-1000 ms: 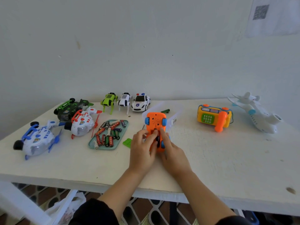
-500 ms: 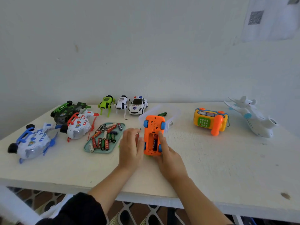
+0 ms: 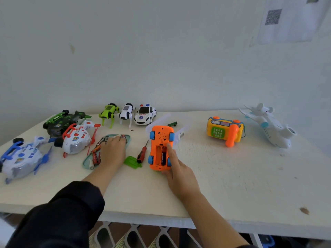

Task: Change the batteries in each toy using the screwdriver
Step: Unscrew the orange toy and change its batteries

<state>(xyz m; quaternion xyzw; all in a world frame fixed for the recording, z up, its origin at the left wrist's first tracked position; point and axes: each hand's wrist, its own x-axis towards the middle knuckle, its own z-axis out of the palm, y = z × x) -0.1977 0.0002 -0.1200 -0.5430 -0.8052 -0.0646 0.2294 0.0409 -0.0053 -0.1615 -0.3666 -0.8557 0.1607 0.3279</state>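
Leftward since the earlier frame, the left hand [image 3: 112,149] now lies flat on the loose batteries [image 3: 96,153] in the teal tray [image 3: 86,162]. On the bench, the right hand [image 3: 179,173] holds the upturned orange plastic toy car [image 3: 161,147], forefinger on its open compartment. Light and rigid, it is best held by the sides. Behind, the white car [image 3: 145,114] reads "POLICE".

Black sleeve [image 3: 60,215] on left arm (pushed up), right forearm [image 3: 211,217] bare
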